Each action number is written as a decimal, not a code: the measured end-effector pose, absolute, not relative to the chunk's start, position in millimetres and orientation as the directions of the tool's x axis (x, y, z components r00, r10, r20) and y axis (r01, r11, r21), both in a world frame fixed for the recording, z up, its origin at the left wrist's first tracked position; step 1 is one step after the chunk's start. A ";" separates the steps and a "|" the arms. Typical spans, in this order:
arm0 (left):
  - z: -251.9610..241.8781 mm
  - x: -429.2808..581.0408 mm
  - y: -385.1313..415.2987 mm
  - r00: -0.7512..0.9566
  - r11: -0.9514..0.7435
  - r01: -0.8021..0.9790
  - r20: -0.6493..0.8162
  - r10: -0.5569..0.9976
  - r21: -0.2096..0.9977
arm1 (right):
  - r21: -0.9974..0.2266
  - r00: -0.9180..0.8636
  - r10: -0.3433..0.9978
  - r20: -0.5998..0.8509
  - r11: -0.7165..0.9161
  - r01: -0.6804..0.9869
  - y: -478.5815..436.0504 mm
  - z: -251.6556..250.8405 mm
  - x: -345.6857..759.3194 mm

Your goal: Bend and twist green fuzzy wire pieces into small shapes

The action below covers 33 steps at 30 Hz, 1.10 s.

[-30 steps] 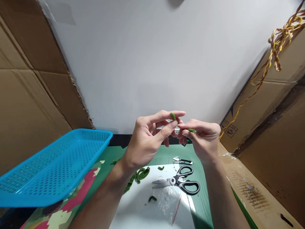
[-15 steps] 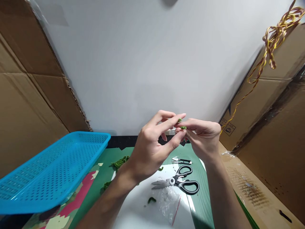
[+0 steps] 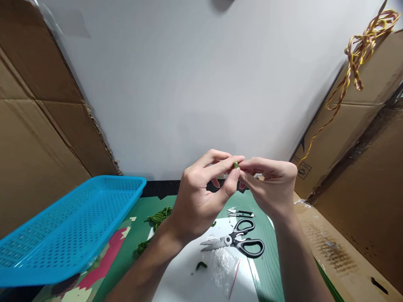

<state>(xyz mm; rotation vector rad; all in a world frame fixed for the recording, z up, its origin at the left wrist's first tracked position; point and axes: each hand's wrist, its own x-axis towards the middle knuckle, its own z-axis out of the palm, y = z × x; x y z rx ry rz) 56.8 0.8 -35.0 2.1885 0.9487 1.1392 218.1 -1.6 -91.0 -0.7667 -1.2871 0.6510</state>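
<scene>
Now, before the far edge of the worktop (image 3: 267, 241), the green piece (image 3: 236, 165) is being hidden more, pinched by left hand (image 3: 200, 188) and narrowed right hand (image 3: 271, 182): seemingly finer work.

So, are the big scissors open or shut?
Slightly open: the big scissors show handle loops apart and two separate blade tips.

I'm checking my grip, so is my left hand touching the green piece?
Touching. The head view shows the green piece between the left hand's thumb and index finger, against both.
</scene>
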 end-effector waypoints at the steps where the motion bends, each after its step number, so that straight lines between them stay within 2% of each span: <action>1: -35.0 56.7 0.6 0.402 -0.632 0.342 0.499 0.767 0.695 | -0.794 0.176 0.779 0.601 0.608 0.017 -2.4 -89.9 217.7; 9: -34.6 53.8 1.2 0.301 -0.416 0.135 0.363 0.882 0.899 | -0.732 0.186 0.709 0.680 0.669 0.129 -6.8 -84.9 211.0; 13: -34.3 51.3 7.7 0.337 -0.290 -0.002 0.274 0.901 0.957 | -0.701 0.197 0.673 0.713 0.690 0.180 -9.8 -83.1 208.7; 19: -36.2 50.3 12.9 0.427 -0.155 -0.113 0.189 0.884 0.981 | -0.744 0.249 0.703 0.666 0.650 0.156 -14.3 -79.4 210.9; 26: -39.5 47.5 14.6 0.459 -0.140 -0.124 0.182 0.869 0.982 | -0.738 0.189 0.722 0.666 0.675 0.019 -11.1 -75.6 212.9; 33: -37.7 42.9 19.3 0.465 -0.149 -0.118 0.187 0.865 0.982 | -0.765 0.188 0.749 0.636 0.643 0.029 -7.9 -80.9 215.7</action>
